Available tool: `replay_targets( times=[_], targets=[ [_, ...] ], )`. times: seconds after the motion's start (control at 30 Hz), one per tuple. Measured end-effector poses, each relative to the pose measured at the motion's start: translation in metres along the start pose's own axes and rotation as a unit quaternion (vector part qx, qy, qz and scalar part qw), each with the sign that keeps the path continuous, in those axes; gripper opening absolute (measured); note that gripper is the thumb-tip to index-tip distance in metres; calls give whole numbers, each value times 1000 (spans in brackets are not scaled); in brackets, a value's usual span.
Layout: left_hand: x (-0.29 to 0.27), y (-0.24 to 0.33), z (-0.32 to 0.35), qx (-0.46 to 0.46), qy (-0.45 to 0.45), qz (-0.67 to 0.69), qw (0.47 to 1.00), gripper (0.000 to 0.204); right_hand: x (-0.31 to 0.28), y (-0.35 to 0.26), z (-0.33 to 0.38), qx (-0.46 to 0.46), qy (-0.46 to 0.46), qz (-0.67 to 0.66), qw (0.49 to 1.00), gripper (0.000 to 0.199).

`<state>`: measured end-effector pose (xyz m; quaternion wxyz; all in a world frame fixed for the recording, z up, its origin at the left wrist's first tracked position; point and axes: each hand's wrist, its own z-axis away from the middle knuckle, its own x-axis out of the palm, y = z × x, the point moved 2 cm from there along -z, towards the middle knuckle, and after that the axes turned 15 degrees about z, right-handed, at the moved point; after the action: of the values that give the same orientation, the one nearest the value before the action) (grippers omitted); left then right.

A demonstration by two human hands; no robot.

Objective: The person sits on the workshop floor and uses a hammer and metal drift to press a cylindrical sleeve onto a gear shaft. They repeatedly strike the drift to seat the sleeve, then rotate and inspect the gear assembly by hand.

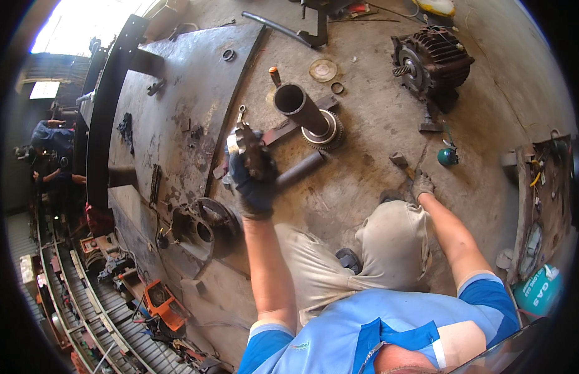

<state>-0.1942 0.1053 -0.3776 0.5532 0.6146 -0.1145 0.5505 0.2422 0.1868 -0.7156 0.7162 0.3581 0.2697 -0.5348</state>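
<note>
Left hand (256, 187): fingers gripped a gear (251, 148). Right hand (422, 184): fingers held a hammer (399, 160). Tube (307, 115): stood far, between them.

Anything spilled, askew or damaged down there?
The large metal plate on the left looks blotchy, dark and brownish against grey; grease or rust, I can't tell. The tube seems to lean, perhaps just fisheye distortion.
</note>
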Motion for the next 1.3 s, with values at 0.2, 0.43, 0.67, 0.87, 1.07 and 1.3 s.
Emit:
replay_targets(
  times=[0.2, 0.43, 0.67, 0.87, 1.07, 1.3],
  targets=[
    [64, 6, -17, 188, -128, -359, 905, 76, 10, 1, -6, -4, -11, -5, 1000, 52],
    [87, -7, -46, 248, -144, -628, 724, 79, 19, 2, -9, -12, -4, 11, 1000, 53],
    [83, -15, -64, 232, -185, -608, 737, 85, 15, -1, -5, -10, 9, 8, 1000, 44],
    [73, -22, -71, 233, -181, -635, 714, 88, -3, -1, 4, -9, -2, -6, 1000, 47],
    [74, -16, -73, 212, -208, -643, 706, 75, 10, 2, -5, -52, -55, -94, 993, 47],
    [75, -21, -71, 181, -202, -631, 727, 80, 19, -4, -2, -14, 58, 4, 998, 47]
  ],
)
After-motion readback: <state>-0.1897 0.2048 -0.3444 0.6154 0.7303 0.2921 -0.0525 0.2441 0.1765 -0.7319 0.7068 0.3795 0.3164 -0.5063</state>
